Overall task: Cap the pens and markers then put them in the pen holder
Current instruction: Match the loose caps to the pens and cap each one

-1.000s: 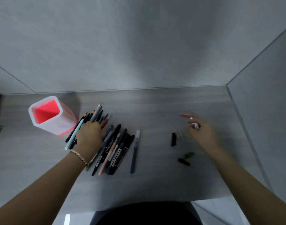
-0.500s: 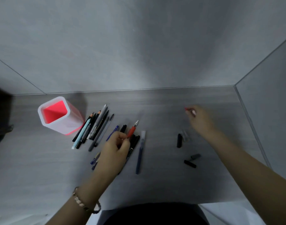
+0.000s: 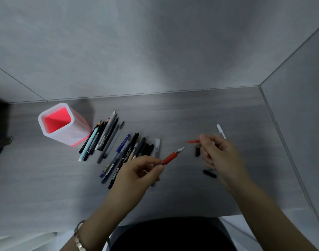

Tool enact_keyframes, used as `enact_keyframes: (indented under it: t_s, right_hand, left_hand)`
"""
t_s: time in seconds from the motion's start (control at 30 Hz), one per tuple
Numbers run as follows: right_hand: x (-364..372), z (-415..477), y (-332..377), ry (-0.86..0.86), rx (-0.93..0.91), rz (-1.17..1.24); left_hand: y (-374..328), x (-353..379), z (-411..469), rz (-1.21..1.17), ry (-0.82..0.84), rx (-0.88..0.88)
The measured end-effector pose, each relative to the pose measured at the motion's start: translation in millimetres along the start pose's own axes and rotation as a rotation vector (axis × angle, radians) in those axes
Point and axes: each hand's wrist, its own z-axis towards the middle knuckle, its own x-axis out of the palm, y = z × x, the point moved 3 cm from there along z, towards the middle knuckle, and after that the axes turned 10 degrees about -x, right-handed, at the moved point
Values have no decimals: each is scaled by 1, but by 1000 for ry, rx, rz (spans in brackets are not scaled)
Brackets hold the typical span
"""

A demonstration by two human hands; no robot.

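Grey wood-grain laminate covers the tabletop [image 3: 191, 115], and at its far left stands the pen holder [image 3: 77, 134], a squarish tube with rounded corners, frosted white walls and a glowing red inside, its mouth open and nothing showing in it. Just right of the holder lies a slanted bundle of slim pencils and pens [image 3: 100, 138] in black, grey and pale blue, touching one another. Farther right of the holder is a second fan of black markers and blue-capped pens [image 3: 126, 156], partly hidden by the left hand [image 3: 137, 174], with a clear-barrelled pen [image 3: 157, 145] at its outer edge. The left hand pinches a red pen [image 3: 170, 157] between thumb and fingertips, behind its red grip, holding it above the tabletop with the bare metal tip slanting up and away from the holder. Facing that tip, the right hand [image 3: 218, 154] pinches a thin red cap [image 3: 193, 141], blurred, its narrow end aimed back toward the holder; tip and cap are near but apart. Loose on the tabletop, well right of the holder, lie a stubby black cap [image 3: 197, 152], another black cap [image 3: 209, 173] and a white cap [image 3: 221, 131] with a clip. A metal-link bracelet [image 3: 79, 240] circles the left wrist.
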Motion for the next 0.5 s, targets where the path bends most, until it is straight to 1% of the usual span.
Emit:
enact_keyframes:
  t_s: [0.13,0.27,0.37,0.5]
  right_hand:
    - [3,-3,2,52,-25,-41]
    - [4,-3,0,110,-83,-161]
    - [5,-3,-3,198,-126,-269]
    - [7,-6,-2,249,-163,-294]
  left_hand:
    - [-1,1,-2,50,8,22]
    - [-1,0,-4,66,-13,31]
    - [-3,0,-6,115,-18,57]
    - [-4,0,-10,162,-27,92]
